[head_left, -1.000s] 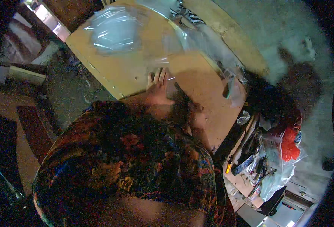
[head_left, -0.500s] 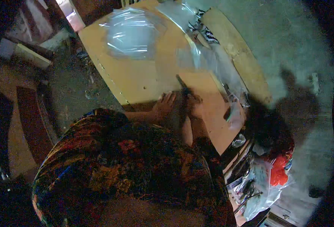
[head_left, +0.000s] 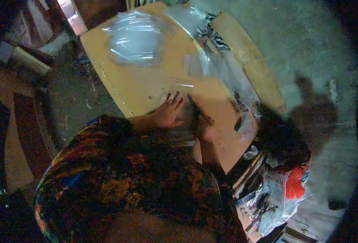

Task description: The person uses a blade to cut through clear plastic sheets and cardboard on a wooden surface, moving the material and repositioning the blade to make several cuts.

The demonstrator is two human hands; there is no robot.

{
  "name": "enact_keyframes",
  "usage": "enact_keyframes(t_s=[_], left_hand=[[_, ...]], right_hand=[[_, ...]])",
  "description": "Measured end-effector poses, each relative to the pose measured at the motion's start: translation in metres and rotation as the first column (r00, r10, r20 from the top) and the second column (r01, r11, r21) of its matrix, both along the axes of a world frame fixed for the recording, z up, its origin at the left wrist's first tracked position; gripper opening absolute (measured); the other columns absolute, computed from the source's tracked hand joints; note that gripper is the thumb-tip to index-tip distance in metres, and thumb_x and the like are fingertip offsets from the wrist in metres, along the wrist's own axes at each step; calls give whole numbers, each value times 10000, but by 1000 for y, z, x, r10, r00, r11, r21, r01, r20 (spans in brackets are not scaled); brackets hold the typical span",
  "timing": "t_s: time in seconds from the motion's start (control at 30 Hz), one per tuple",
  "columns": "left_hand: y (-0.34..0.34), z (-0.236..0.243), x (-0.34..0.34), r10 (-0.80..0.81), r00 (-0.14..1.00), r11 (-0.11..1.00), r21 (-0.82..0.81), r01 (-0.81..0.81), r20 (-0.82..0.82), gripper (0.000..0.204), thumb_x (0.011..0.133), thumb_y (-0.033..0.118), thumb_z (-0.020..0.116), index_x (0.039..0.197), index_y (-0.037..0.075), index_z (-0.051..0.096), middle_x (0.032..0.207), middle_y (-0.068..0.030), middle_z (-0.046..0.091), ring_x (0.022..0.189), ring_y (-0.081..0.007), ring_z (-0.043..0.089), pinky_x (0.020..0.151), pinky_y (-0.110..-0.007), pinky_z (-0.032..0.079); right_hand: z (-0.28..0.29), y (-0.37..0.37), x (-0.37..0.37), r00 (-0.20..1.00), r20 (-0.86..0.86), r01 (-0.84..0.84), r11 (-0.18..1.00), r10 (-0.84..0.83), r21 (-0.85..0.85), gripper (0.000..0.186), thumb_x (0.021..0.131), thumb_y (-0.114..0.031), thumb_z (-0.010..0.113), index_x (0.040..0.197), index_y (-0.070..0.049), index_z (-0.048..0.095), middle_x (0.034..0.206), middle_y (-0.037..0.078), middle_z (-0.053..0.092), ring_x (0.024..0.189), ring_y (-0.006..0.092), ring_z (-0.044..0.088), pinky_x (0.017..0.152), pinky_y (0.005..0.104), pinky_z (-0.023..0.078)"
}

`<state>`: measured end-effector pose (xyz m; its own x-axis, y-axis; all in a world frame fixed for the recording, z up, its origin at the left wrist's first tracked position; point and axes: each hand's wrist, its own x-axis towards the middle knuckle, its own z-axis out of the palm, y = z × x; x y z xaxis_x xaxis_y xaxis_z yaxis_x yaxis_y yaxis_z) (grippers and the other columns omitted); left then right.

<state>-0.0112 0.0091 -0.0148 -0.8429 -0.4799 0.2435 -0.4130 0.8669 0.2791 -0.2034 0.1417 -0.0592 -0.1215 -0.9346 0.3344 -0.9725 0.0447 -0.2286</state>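
at the table's (head_left: 126, 83) near side, our left hand (head_left: 171, 111) lies flat, just short of a glinting strip of clear plastic (head_left: 185, 85).

its fingers are spread and loose, gripping nothing; our right hand (head_left: 205, 128) sits just beside it, a dark slim shape (head_left: 192, 102) at its fingers (blur and shadow blot it, so we cannot tell whether we grip it). farther across the board we have a heap of clear sheets (head_left: 135, 42), and off to our right a red bundle (head_left: 295, 184).
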Motion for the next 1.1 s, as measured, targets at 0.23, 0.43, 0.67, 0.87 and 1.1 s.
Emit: enact_keyframes(t_s=[0.23, 0.43, 0.67, 0.87, 1.1], left_hand=[[4, -7, -2, -57, 985, 992, -99, 74, 161, 727, 694, 381, 570, 1258, 18, 289, 1320, -208, 218, 1215, -391, 212, 957, -513, 240], [-2, -8, 22, -205, 975, 961, -172, 218, 89, 566, 736, 342, 536, 1223, 108, 368, 1247, -177, 329, 1145, -340, 317, 904, -458, 321], [-145, 46, 69, 130, 973, 991, -13, -129, 193, 252, 738, 273, 517, 921, 104, 557, 698, -108, 572, 621, -289, 558, 587, -410, 463], [-293, 113, 61, 420, 899, 848, -406, -341, 122, 176, 722, 167, 481, 846, 69, 557, 840, -110, 589, 768, -281, 574, 684, -419, 454], [-330, 38, -26, 387, 898, 778, -449, -440, -210, 462, 718, 249, 515, 1149, 101, 437, 1201, -123, 418, 1099, -328, 381, 877, -506, 285]], right_hand=[[-51, -51, -36, 847, -506, -4, 950, -163, -313, 229, 826, -162, 441, 1030, -91, 516, 988, 130, 526, 917, 307, 497, 795, 453, 376], [-17, -77, -29, 977, -82, 206, 973, -198, 103, 274, 792, -144, 461, 1054, -87, 514, 1007, 118, 524, 953, 294, 480, 819, 414, 380], [12, -36, 8, 968, -52, 245, 969, -247, -36, 351, 752, -114, 476, 1102, -92, 503, 1011, 106, 510, 953, 298, 465, 823, 391, 382], [-16, -12, 4, 869, 79, 484, 873, -488, 59, 366, 731, -107, 485, 1096, -89, 503, 1024, 111, 496, 952, 310, 451, 798, 415, 380], [-5, -11, 9, 878, 23, 476, 878, -478, 42, 354, 725, -110, 496, 1078, -127, 509, 1030, 86, 494, 937, 303, 452, 771, 419, 391]])
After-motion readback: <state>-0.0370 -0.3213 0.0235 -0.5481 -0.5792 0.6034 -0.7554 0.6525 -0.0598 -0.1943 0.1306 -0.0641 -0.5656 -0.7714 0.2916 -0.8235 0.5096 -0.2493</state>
